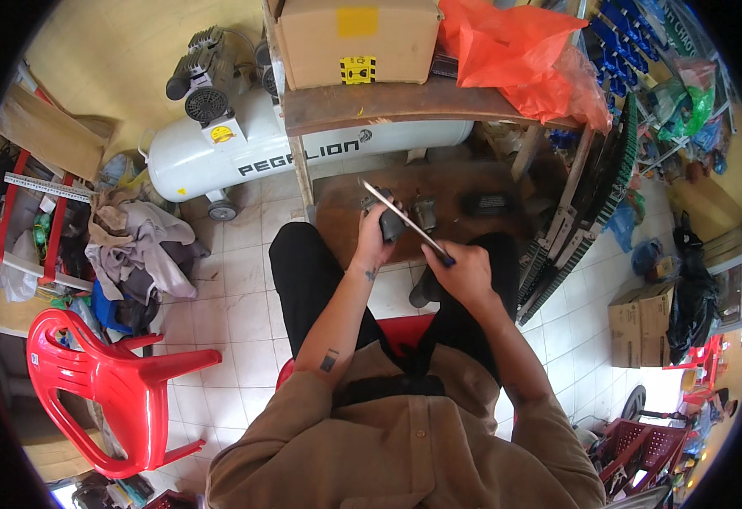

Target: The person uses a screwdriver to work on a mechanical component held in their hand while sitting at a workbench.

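Over the low dark wooden shelf (337, 191), my left hand (373, 240) is closed around a dark grey block-shaped part (391, 224). My right hand (466, 273) grips the dark blue handle of a long, slim silver tool (401, 212), perhaps a file or a screwdriver. Its shaft slants up and left, crossing the grey part in view; whether they touch I cannot tell. Just beyond, a small greyish metal part (424, 214) lies on the shelf. Right of that rests a flat black object (485, 204).
A cardboard box (358, 42) and an orange plastic bag (515, 55) sit on the upper shelf (396, 106). Behind it stands a white air compressor tank (193, 161). A red plastic chair (100, 373) is at left, and black toothed strips (587, 212) lean at right.
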`<state>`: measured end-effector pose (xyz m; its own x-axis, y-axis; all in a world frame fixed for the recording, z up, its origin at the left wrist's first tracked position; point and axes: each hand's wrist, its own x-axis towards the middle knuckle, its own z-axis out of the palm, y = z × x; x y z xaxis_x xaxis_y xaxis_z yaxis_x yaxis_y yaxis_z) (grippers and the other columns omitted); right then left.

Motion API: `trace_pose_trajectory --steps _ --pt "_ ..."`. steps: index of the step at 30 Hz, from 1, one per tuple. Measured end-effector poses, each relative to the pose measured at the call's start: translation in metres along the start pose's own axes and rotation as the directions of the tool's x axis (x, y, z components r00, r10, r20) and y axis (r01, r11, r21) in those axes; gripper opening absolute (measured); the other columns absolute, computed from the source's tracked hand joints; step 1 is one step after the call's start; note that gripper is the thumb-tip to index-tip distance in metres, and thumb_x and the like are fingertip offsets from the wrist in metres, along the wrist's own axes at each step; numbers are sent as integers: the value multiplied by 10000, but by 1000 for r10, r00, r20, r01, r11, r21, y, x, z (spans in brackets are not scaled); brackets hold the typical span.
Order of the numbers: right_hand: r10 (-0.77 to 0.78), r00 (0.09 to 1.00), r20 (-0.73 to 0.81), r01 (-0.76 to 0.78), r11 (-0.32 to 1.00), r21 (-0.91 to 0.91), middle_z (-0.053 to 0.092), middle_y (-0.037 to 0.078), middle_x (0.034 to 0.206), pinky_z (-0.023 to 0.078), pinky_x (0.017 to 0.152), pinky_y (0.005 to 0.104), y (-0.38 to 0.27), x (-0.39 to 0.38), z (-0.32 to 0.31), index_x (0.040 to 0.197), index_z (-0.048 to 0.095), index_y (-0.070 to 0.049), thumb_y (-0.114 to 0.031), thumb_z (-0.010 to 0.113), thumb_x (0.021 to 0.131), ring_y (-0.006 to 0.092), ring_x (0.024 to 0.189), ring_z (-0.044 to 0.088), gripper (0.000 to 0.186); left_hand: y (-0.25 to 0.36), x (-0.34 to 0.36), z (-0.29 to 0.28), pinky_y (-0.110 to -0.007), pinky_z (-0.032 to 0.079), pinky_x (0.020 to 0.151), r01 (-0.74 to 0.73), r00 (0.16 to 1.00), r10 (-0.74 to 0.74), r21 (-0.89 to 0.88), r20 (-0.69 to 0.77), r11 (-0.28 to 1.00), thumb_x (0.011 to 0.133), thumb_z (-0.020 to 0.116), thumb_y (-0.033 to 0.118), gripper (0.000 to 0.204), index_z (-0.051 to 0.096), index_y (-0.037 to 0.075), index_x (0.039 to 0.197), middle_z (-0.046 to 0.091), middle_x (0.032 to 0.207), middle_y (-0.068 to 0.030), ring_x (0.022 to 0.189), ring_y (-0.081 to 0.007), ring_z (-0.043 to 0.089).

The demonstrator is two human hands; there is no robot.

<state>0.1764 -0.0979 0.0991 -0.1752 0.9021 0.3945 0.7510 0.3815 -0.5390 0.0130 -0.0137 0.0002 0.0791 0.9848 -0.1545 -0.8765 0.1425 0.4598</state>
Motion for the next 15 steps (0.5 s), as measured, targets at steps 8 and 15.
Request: trace_pose_trajectory --steps 8,15 --pt "91 994 -58 -88 995 55 685 147 708 534 613 441 8 57 56 925 757 -113 -371 751 808 373 646 664 283 0 -2 5 -329 528 692 23 997 -19 69 -69 997 864 666 197 194 587 113 1020 649 890 -50 803 -164 648" --pt "51 989 -136 -43 997 62 688 148 718 533 612 416 9 55 73 938 760 -114 -342 752 824 345 664 678 255 0 2 -1 -329 532 697 42 998 -39 78 -49 996 846 682 177 213 604 95 1027 636 887 -39 794 -164 639"
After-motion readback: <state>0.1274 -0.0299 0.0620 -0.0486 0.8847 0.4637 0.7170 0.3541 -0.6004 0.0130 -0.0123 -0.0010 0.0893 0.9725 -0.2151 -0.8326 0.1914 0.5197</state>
